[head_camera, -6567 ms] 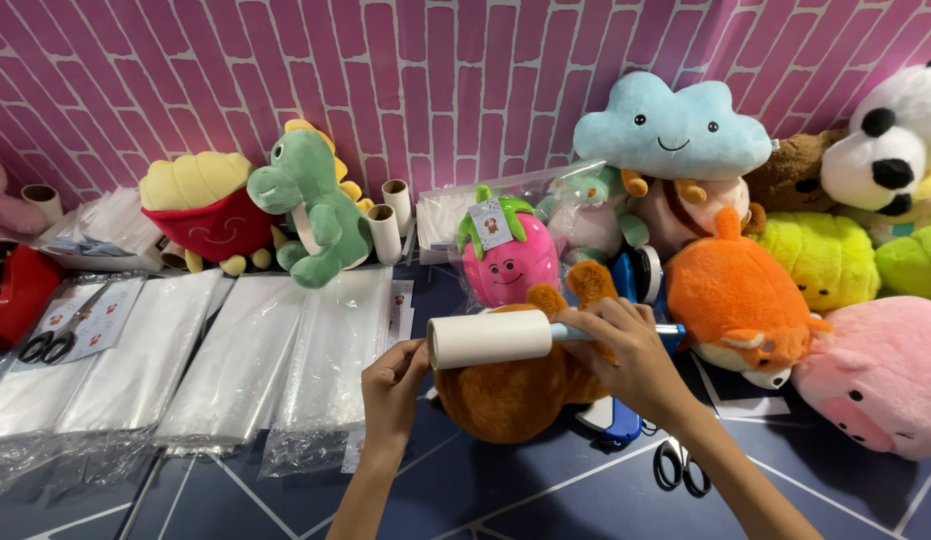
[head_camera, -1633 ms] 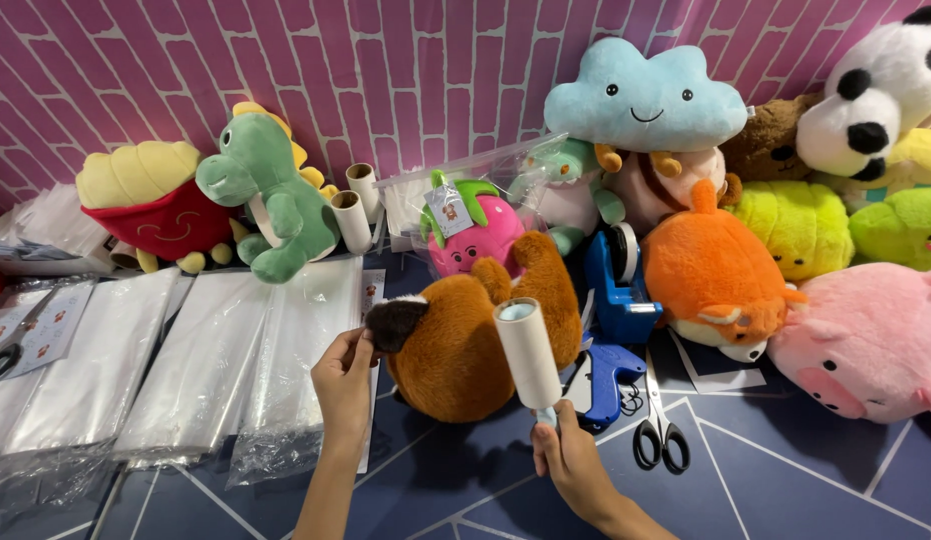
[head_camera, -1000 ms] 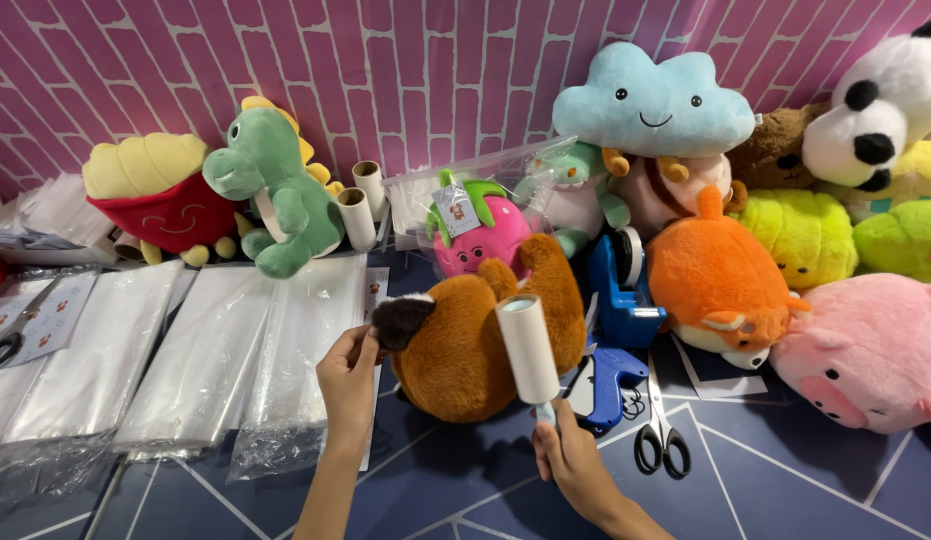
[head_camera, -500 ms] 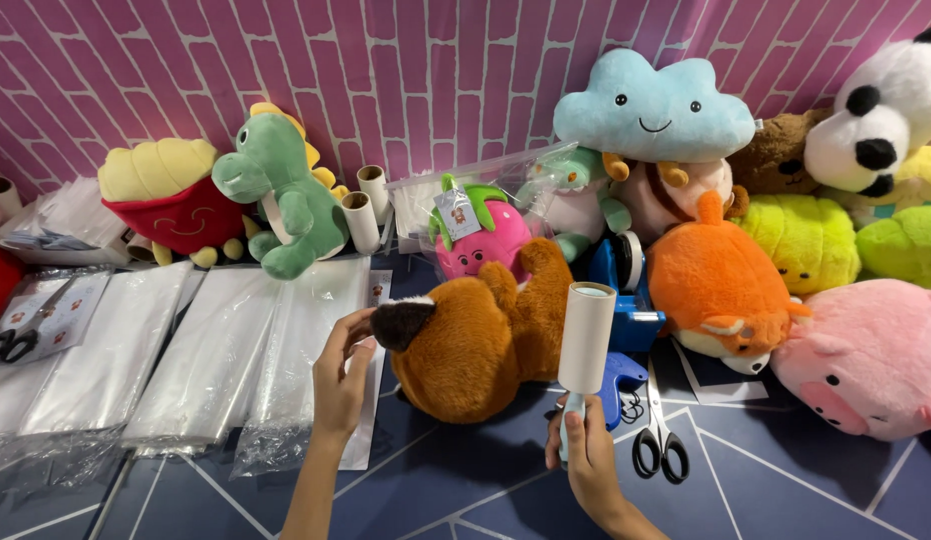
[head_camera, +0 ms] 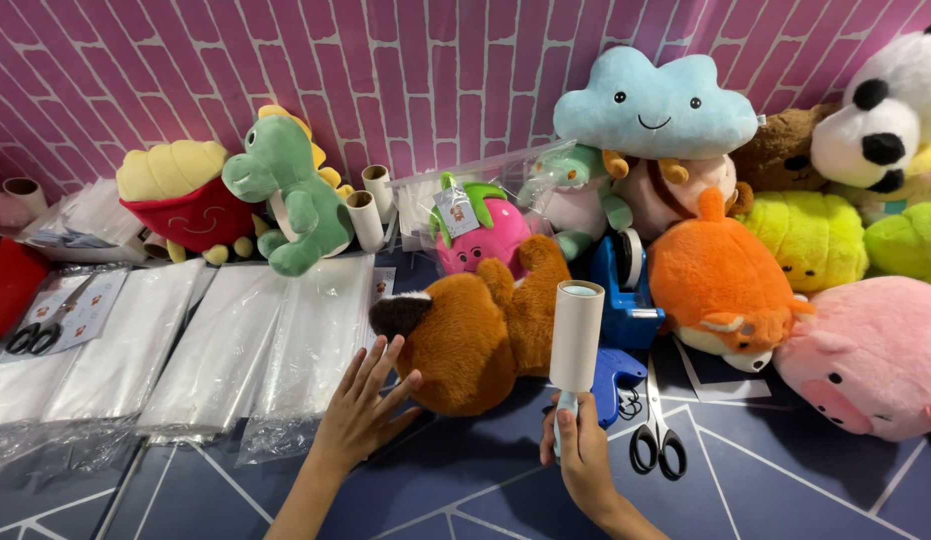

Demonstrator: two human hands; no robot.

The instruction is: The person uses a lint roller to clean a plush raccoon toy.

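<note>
So the lint roller (head_camera: pixel 577 336) is off the brown plush (head_camera: pixel 478 335) now: a second or so ago it was leaning across the toy's flank, and here it stands nearly upright just to the right of it, roll end up, maybe brushing the fur at most. The right hand (head_camera: pixel 586 458) is closed around the handle at the bottom, fingers wrapped tight. The left hand (head_camera: pixel 364 413) has changed too: before it was pinching up near the toy's dark end, now it's flat and spread, fingers fanned out against the lower left side of the plush like it's steadying it or about to turn it. Hard to say if the palm is really pressing or just resting, the angle isn't great.

My read is that one pass over this side is finished and the toy is being repositioned for the next one, but that's a guess.

The brown plush is lying on its side on the dark blue counter (head_camera: pixel 806 490), right in the middle, dark end pointing left toward the stacks of clear plastic bags (head_camera: pixel 226 350). Just right of the roller there's a blue tape dispenser (head_camera: pixel 626 295) and a pair of black-handled scissors (head_camera: pixel 654 430). Behind it all, a pink strawberry plush (head_camera: pixel 483 235), a green dinosaur (head_camera: pixel 291 195) and an orange fox (head_camera: pixel 721 280) sit along the pink brick wall (head_camera: pixel 386 70), with more toys stacked on the right
</note>
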